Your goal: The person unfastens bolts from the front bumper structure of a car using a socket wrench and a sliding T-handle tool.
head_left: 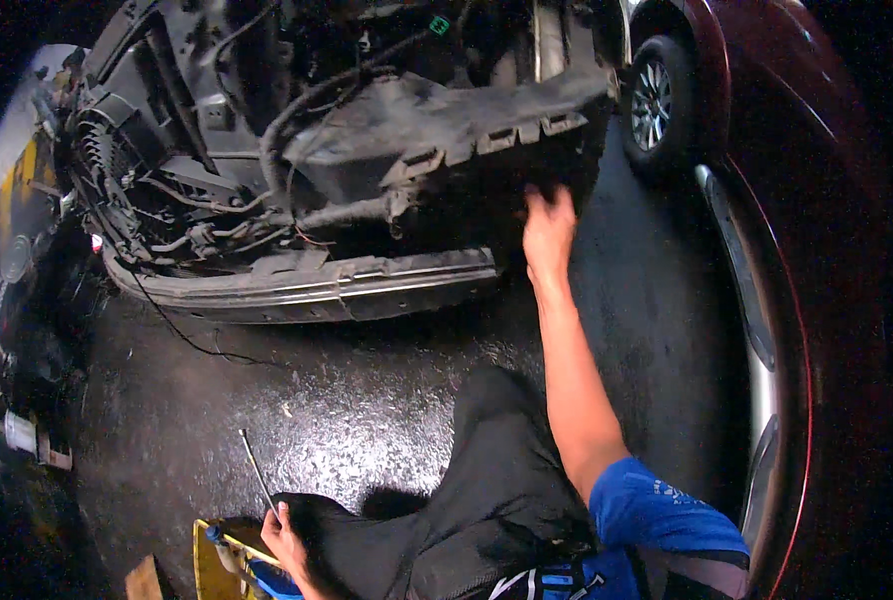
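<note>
- Far left, I'm spotting a white tub [22, 432] sitting on the dark floor, well apart from both hands.
- Next across, a thin black cable [192, 345] is trailing from the car's stripped front end [202, 170] down onto the wet-looking floor.
- Low down, a yellow container [205, 560] is standing just beside the left hand [285, 540], and that hand is gripping a slim metal rod tool [258, 470] by its lower end, the shaft tilting up and leftward.
- Up in the middle, the front end is looking grimy and grey, its hoses and wiring lying exposed; a ribbed bumper beam [347, 285] is running along its lower edge, scuffed and dusty.
- Above that, a slotted panel [487, 140] is showing a ragged, dirt-caked edge.
- And here, just right of the beam's end, the right hand [550, 235] is hovering below the panel; its fingertips are blurring into shadow, so I'm not able to tell whether they're together, apart or holding anything.
- I'm judging this as hand work around the panel's underside, the tool waiting; the next move is probably calling for a clear feel of that dark gap.
- Far right, a dark red car [837, 200] is standing alongside.
</note>
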The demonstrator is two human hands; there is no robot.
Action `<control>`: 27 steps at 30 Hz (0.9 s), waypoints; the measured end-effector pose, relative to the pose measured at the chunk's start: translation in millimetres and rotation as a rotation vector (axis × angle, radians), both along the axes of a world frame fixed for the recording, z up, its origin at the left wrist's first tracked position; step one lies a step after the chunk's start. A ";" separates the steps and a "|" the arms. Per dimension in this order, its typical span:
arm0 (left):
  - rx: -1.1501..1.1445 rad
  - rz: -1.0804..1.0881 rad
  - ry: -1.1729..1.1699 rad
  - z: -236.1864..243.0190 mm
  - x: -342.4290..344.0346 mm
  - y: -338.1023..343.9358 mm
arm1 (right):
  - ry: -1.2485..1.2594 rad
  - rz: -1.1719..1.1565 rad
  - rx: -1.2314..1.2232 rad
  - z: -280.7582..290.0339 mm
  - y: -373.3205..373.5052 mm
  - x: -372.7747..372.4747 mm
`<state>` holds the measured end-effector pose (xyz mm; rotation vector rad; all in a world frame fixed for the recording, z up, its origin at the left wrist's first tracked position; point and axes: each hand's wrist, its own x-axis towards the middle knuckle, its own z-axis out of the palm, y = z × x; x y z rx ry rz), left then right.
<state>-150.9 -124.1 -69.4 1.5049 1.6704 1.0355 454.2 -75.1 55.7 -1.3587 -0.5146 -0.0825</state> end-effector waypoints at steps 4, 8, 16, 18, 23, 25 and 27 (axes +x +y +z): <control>0.007 0.030 -0.050 -3.7 -5.4 -0.2 | -0.221 -0.220 0.249 32.6 -20.4 -40.7; 0.015 -0.004 -0.030 2.1 -5.4 -0.8 | -0.103 0.159 0.165 55.7 -26.7 -54.2; 0.001 0.008 -0.025 21.9 13.2 -1.3 | 0.104 0.494 0.031 50.2 -11.8 -59.5; -0.002 0.006 -0.029 16.4 10.0 0.2 | 0.052 0.471 -0.097 42.0 -9.4 -55.6; -0.010 -0.007 -0.018 19.0 12.8 1.7 | -0.297 0.241 -0.297 53.1 -16.5 -60.8; -0.017 -0.016 -0.020 15.0 7.8 4.1 | -0.358 0.135 -0.373 65.9 -25.3 -66.1; 0.005 -0.005 -0.055 8.0 5.9 5.3 | -0.315 0.125 -0.025 78.3 -29.0 -70.8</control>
